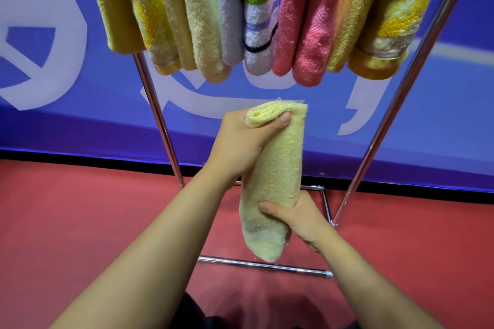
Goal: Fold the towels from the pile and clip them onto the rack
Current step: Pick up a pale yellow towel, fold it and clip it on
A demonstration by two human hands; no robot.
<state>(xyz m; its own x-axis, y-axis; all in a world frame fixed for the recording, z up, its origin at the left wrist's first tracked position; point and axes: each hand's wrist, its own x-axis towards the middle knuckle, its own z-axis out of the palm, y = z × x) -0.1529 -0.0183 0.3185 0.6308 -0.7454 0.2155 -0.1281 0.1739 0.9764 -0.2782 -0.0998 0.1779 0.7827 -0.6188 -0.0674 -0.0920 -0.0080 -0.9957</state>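
While the left hand pinches the folded yellow towel at its top and the right hand grips it lower down, below the rack; a loosened grip could let the fold spring open before clipping.

Both hands, left hand, right hand, gripping folded yellow towel, beneath rack

One head-worn view looks forward and down, close above both forearms, facing the chrome metal rack and blue banner wall.
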